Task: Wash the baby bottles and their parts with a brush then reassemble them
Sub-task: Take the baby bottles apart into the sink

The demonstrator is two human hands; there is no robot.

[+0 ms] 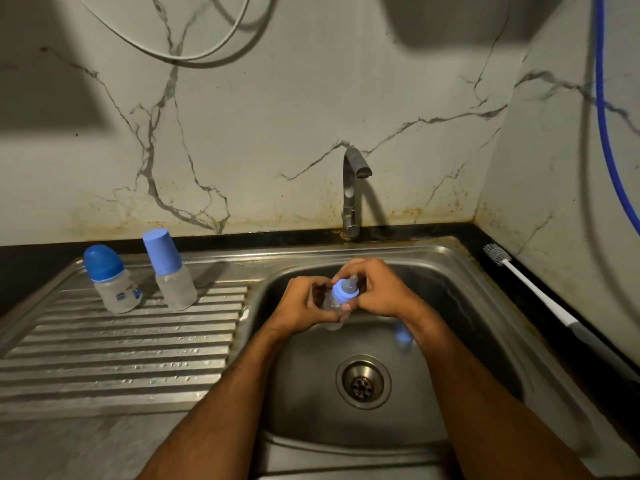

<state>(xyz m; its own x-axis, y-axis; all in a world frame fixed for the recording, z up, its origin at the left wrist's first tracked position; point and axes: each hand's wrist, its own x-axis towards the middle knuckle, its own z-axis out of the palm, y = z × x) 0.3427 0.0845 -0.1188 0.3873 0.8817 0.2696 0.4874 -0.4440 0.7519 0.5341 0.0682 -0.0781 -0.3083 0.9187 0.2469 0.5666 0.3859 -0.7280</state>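
Head view: see-through bottle [331,306] over shiny metal sink [485,306], neck tipped up toward right hand [377,289]. Left hand [304,303] wrapped round soft-looking body; right hand pinching blue ring [341,292] under rubbery teat [352,282]. Bristly brush [533,289] far right, unheld.

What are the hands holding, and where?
A bottle: left hand grips its clear body, right hand pinches the blue ring under the teat.

Steel tap [351,188] (dry), blue hose [604,109], marbled wall [277,98]
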